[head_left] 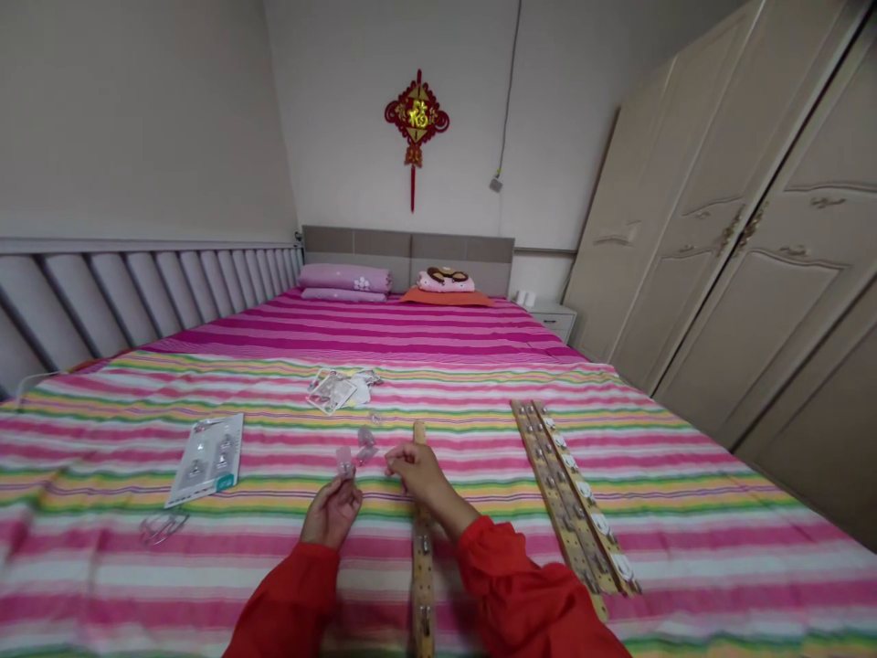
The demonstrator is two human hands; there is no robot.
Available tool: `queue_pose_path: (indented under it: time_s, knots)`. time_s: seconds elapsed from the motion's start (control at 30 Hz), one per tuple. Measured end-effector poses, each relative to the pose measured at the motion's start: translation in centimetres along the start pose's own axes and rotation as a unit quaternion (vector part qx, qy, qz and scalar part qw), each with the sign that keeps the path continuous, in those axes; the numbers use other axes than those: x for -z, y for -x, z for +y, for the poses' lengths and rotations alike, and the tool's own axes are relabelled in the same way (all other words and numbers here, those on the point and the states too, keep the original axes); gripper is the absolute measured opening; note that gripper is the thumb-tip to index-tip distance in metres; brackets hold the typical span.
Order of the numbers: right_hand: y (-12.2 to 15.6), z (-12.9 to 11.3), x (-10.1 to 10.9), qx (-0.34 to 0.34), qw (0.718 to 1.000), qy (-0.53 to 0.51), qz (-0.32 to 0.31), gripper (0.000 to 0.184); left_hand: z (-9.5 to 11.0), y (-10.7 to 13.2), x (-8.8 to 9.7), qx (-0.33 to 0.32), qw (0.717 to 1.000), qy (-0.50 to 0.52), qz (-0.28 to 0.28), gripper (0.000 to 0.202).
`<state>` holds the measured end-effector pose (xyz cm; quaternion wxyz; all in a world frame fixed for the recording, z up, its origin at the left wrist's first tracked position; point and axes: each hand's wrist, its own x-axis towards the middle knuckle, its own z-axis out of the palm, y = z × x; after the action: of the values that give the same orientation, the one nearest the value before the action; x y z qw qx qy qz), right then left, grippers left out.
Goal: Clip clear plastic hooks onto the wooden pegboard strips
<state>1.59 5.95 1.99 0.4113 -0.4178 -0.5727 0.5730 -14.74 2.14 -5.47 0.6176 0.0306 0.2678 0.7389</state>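
Observation:
My left hand (332, 512) holds a small clear plastic piece with a metal part, seemingly an adhesive hook (344, 461), upright between thumb and fingertips. To its right, my right hand (423, 473) is closed in a pinch; anything between those fingertips is too small to make out. Under the right hand and forearm runs a narrow wooden strip (423, 580) with small metal hooks along it, pointing away from me. Just beyond the left hand lie loose clear plastic pieces (367, 439) on the striped bedspread (288, 466).
Several wooden strips (558, 489) with metal hooks and white pieces lie to the right. A blister pack (206, 457) and a thin wire-like bundle (163, 526) are at left. Crumpled packaging (343, 389) sits farther up the bed. A rail (171, 283) borders the left side; wardrobes (726, 274) stand right.

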Motion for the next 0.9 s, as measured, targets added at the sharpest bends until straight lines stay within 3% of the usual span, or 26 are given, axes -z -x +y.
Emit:
queue_pose_path:
  time_s: [0.17,0.3,0.37,0.47,0.53,0.57,0.6,0.77,0.9]
  knots:
    - [3.0,0.0,2.0,0.011,0.998,-0.066,-0.003,0.018,-0.7,2.2,-2.0,-0.019,0.999,-0.022,0.023,0.014]
    - [5.2,-0.2,3.0,-0.001,0.994,-0.111,0.016,0.025,-0.9,4.8,-5.8,-0.098,0.981,-0.165,-0.036,0.007]
    - [6.1,-0.4,3.6,0.003,0.991,-0.133,0.03,0.026,-0.6,6.6,-8.0,-0.185,0.942,-0.268,-0.081,0.012]
    - [7.3,-0.7,4.7,0.022,0.985,-0.165,0.054,0.027,0.2,9.1,-10.0,-0.338,0.848,-0.373,-0.168,0.02]
    - [7.9,-0.9,5.3,0.025,0.981,-0.183,0.058,0.028,0.6,10.3,-10.2,-0.379,0.8,-0.42,-0.199,0.027]
    - [8.3,-1.1,5.5,0.022,0.98,-0.193,0.053,0.028,0.8,10.7,-10.0,-0.378,0.793,-0.43,-0.206,0.03]
    - [8.5,-1.3,5.7,0.019,0.978,-0.203,0.047,0.028,0.9,10.9,-9.7,-0.365,0.799,-0.429,-0.209,0.033]
    - [9.8,-2.6,6.3,0.015,0.968,-0.252,0.004,0.027,1.1,10.8,-8.6,-0.234,0.889,-0.347,-0.185,0.039]
    - [10.4,-3.0,6.5,0.022,0.963,-0.269,-0.001,0.034,1.0,10.5,-9.0,-0.216,0.892,-0.358,-0.174,0.041]
